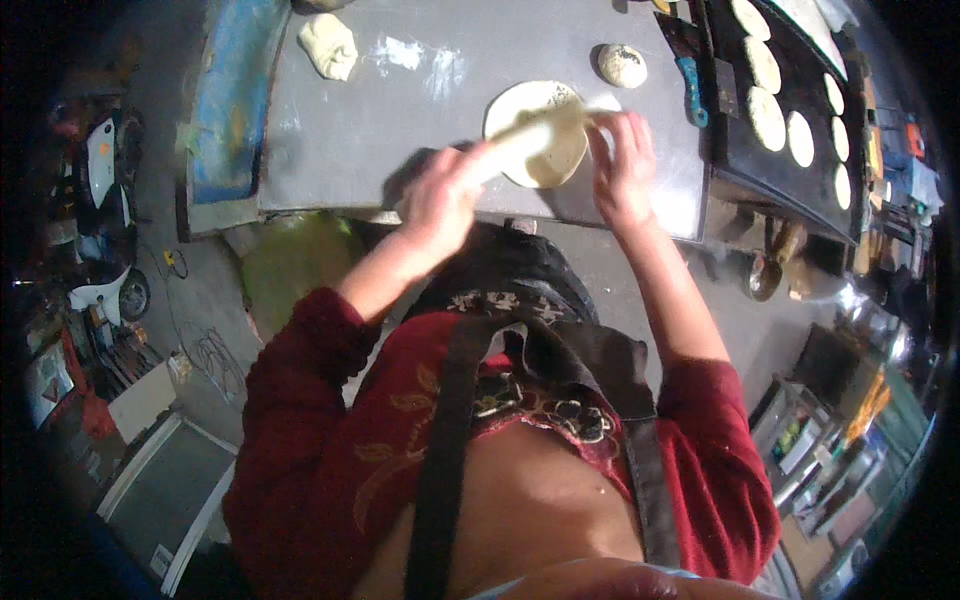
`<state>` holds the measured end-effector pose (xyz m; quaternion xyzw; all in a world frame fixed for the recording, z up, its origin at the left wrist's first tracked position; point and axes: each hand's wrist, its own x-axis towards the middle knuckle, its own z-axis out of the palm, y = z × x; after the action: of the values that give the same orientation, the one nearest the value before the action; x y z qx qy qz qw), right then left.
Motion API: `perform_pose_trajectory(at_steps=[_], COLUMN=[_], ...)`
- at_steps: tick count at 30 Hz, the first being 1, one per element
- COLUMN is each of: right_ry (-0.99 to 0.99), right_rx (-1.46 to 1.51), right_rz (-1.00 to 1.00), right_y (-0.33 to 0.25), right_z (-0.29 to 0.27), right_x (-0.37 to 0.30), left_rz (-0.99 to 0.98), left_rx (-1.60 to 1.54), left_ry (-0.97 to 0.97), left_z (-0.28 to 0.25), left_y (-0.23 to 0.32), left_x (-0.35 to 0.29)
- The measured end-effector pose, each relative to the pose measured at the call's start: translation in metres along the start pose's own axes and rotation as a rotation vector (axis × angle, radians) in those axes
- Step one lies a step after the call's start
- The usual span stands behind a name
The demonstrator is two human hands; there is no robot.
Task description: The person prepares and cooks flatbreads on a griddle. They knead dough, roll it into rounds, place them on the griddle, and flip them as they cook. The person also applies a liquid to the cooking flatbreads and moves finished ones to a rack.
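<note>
A pale rolling pin [515,142], smeared by motion, slants across a flat round of dough [545,165] with dark specks near its far edge. My left hand [442,197] is closed around the pin's near left end. At the far right end, my right hand [622,170] has its fingers curled against the pin, with the thumb side close to the dough's right edge. Behind the round sits a small speckled dough ball [622,66]. A larger folded lump of dough [328,47] lies at the far left beside white flour smears [420,58].
The grey metal worktable [330,150] has a worn blue panel [237,100] along its left side. Right of it stands a dark griddle [775,150] bearing several pale flatbreads [766,118]. A blue-handled spatula [692,90] lies near the table's right edge.
</note>
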<state>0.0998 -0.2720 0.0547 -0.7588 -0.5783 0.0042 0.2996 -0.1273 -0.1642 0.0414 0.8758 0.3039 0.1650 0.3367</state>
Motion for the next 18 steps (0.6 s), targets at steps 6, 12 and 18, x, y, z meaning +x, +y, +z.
perform_pose_trajectory(at_steps=[6, 12, 18], right_ry=[-0.095, -0.252, -0.216], right_rx=[-0.057, 0.335, 0.909], right_rz=[0.024, 0.015, 0.738], right_y=[-0.019, -0.025, 0.043], right_z=[0.039, 0.017, -0.040], right_x=[0.066, 0.057, 0.058], left_rz=[-0.155, 0.018, -0.109], left_rx=[0.356, 0.332, 0.432], left_ry=[0.238, 0.347, 0.249], left_z=[-0.032, -0.034, -0.035], left_y=[-0.052, -0.083, -0.070], left_x=[0.016, -0.003, -0.003])
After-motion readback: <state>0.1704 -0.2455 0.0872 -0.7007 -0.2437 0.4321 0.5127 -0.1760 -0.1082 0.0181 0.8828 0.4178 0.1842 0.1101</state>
